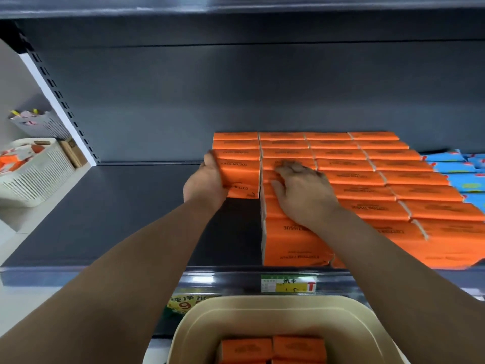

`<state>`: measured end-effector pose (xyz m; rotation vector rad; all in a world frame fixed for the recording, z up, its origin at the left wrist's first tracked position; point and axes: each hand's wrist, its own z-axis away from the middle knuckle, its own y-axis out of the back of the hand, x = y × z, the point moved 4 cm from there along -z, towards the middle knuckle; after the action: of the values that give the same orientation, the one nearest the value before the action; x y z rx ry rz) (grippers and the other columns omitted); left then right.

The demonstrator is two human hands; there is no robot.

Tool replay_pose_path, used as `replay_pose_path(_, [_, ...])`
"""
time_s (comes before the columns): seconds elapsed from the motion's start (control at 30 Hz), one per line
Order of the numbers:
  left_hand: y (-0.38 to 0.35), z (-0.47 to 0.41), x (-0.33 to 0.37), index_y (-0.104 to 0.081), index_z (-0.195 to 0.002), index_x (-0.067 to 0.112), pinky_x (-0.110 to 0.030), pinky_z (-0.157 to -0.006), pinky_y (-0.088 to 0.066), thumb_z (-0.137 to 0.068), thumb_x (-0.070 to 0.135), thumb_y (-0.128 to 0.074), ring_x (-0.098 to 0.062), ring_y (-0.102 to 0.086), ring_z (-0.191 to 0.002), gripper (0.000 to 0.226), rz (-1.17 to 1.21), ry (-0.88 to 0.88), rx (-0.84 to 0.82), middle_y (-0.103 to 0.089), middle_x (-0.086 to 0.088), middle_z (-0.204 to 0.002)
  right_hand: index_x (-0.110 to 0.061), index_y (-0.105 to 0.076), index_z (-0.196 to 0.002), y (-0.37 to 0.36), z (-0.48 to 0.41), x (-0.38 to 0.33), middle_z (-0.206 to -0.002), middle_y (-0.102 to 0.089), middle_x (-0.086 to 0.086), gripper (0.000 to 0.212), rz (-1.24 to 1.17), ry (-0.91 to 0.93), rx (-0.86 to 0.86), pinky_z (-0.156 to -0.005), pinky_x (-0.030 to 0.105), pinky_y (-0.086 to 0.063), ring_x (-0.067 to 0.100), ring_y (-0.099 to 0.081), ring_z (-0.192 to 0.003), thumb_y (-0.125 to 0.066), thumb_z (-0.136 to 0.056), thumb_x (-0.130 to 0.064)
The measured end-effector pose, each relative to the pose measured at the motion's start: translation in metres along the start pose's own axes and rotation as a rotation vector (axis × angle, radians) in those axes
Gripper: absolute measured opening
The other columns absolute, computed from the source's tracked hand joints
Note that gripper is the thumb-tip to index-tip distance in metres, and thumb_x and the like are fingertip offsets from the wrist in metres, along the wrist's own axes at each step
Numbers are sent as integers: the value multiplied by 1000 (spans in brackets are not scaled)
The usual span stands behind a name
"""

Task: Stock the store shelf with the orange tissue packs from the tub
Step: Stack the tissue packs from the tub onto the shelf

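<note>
Dark grey back panel (pixel 236 88), slotted upright (pixel 56 94), white side wall (pixel 11 74), pale slatted basket (pixel 39 174) at left

orange tissue packs (pixel 367 177) fill rows on the dark shelf (pixel 118 219), more in the beige tub (pixel 262 306).

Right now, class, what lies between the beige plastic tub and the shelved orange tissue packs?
In the head view: the dark shelf's glossy front rail, bearing a green-and-yellow price label, separates the beige plastic tub from the orange tissue packs.
</note>
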<state>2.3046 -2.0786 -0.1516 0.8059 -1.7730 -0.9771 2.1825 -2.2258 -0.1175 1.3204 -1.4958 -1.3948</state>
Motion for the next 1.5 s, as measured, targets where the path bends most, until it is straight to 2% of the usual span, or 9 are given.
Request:
replay_pose_path(0.13, [-3, 0, -2, -25, -132, 14, -37, -62, -46, -83, 17, -59, -26, -61, -80, 60, 22, 3, -14, -60, -7, -96, -21, -44, -137, 0, 1, 0, -141, -46, 2, 44, -3, 0, 10, -108, 43, -29, 22, -42, -130, -33, -99, -40])
replay_pose_path(0.37, [24, 17, 0, -5, -148, 6, -36, -76, -47, -79, 16, -68, -30, -60, -104, 94, 32, 78, -91, -60, -12, -111, -19, -44, -137, 17, 9, -3, -141, -45, 3, 43, -37, 7, -37, -106, 43, -32, 24, -41, -130, -34, -100, -38])
replay_pose_path(0.5, [52, 41, 4, -13, -145, 4, -34, -73, -44, -81, 13, -66, -31, -59, -105, 83, 34, 77, -86, -60, -13, -109, -18, -46, -135, 36, 37, -11, -136, -49, 5, 40, -30, 33, -6, -103, 42, -35, 26, -45, -125, -36, -100, -36])
replay_pose_path(0.67, [76, 92, 8, -39, -126, 4, -37, -79, -45, -85, 18, -61, -35, -59, -106, 49, 58, -35, -93, -63, -17, -110, -19, -48, -132, 49, 90, -21, -133, -51, 4, 38, -30, 96, 57, -98, 39, -35, 27, -45, -123, -42, -97, -33])
replay_pose_path(0.87, [71, 186, 6, -60, -119, 13, -29, -89, -47, -83, 9, -65, -22, -62, -104, 37, 221, -210, -70, -65, -7, -114, -19, -61, -118, 27, 178, -18, -113, -63, 4, 29, -58, 193, 152, -85, 38, -42, 28, -56, -108, -56, -90, -26])
replay_pose_path(0.97, [46, 245, -6, -63, -114, 19, -21, -89, -43, -85, 14, -65, -14, -60, -104, 30, 177, -302, -226, -65, 2, -113, -22, -62, -116, -4, 224, -10, -112, -65, 1, 28, -34, 226, 63, -85, 37, -45, 24, -58, -105, -56, -89, -28])
replay_pose_path(1.1, [7, 311, -24, -58, -113, 28, -31, -91, -48, -89, 26, -60, -11, -57, -107, 24, 66, -309, -510, -61, 8, -115, -30, -54, -126, -49, 278, 4, -124, -57, -7, 32, -59, 178, -160, -95, 34, -40, 17, -52, -115, -47, -95, -32])
replay_pose_path(1.33, [-36, 355, -22, -60, -114, 24, -24, -91, -43, -87, 36, -63, -14, -57, -110, 30, 41, -266, -690, -62, 4, -117, -28, -54, -127, -96, 315, 10, -131, -53, -3, 40, -149, 148, -539, -100, 37, -41, 18, -47, -122, -58, -90, -41])
replay_pose_path(1.5, [-51, 361, -28, -60, -115, 23, -29, -92, -46, -83, 42, -66, -14, -56, -108, 37, 55, -170, -751, -60, 5, -116, -28, -51, -131, -106, 319, 24, -135, -50, -2, 53, -145, 108, -629, -101, 30, -40, 16, -46, -123, -68, -83, -39])
